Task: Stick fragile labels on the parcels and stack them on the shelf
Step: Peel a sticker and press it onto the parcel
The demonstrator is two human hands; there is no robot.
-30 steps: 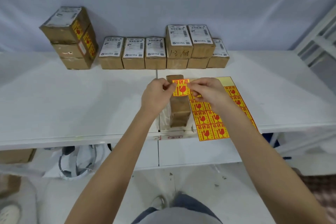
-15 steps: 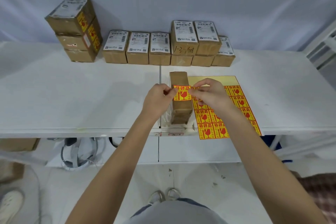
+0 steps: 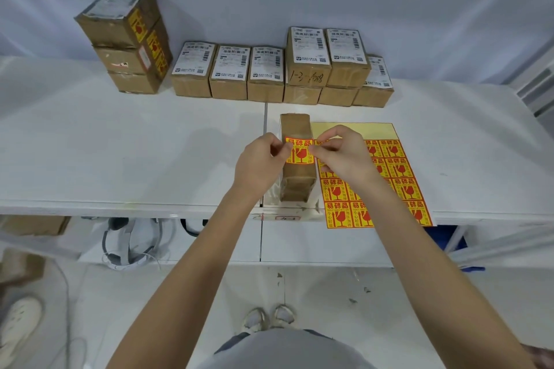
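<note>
While we pinch the fragile label [image 3: 299,152] by its two side edges, left hand [image 3: 260,165] on the left edge and right hand [image 3: 341,156] on the right, it lies across the top of the parcel [image 3: 297,156] in front of us. That parcel is a brown box whose long axis runs straight away from us, its near end close to the front edge of the white table [image 3: 126,147]. We see the label's printing upright, top edge toward the wall. Just right of the parcel lies the sticker sheet [image 3: 386,177], its near edge hanging past the table's front. Along the wall stands a row of parcels [image 3: 278,75] with white shipping slips, and at far left a stack of three [image 3: 126,42] already bears yellow labels.
</note>
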